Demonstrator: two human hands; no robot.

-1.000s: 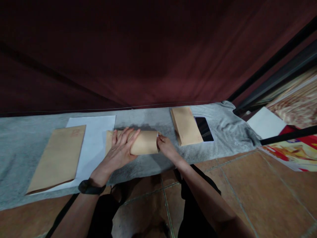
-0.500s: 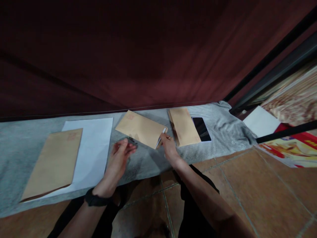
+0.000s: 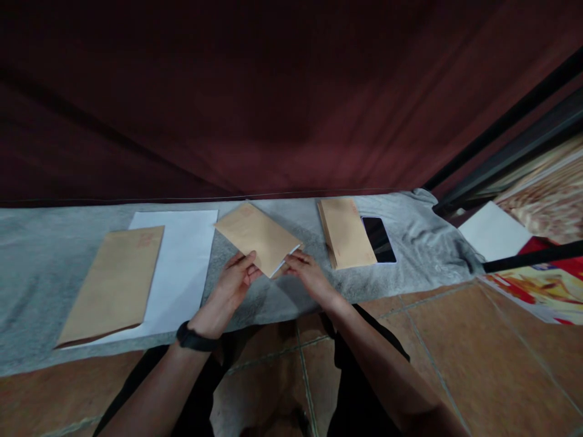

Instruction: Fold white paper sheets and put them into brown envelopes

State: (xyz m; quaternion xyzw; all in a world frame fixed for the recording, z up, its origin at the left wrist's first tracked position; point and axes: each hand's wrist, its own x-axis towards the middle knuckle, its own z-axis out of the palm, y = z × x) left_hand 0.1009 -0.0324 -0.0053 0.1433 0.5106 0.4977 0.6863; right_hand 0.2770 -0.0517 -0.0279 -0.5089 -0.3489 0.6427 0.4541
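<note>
A brown envelope (image 3: 255, 235) lies tilted over the grey cloth (image 3: 40, 255), with a white edge of paper showing at its near open end. My left hand (image 3: 234, 282) pinches the envelope's near left corner between thumb and fingers. My right hand (image 3: 307, 274) grips the near right corner at the white paper edge. A black watch sits on my left wrist.
To the left, another brown envelope (image 3: 113, 282) rests on a white sheet (image 3: 182, 267). To the right lie a stack of brown envelopes (image 3: 346, 233) and a black phone (image 3: 378, 240). Dark red curtain hangs behind. Tiled floor, a white sheet (image 3: 494, 230) and printed material lie at right.
The envelope was flat under both hands, then my right hand swung it up at an angle. My left hand let go, then came back to grip its near corner.
</note>
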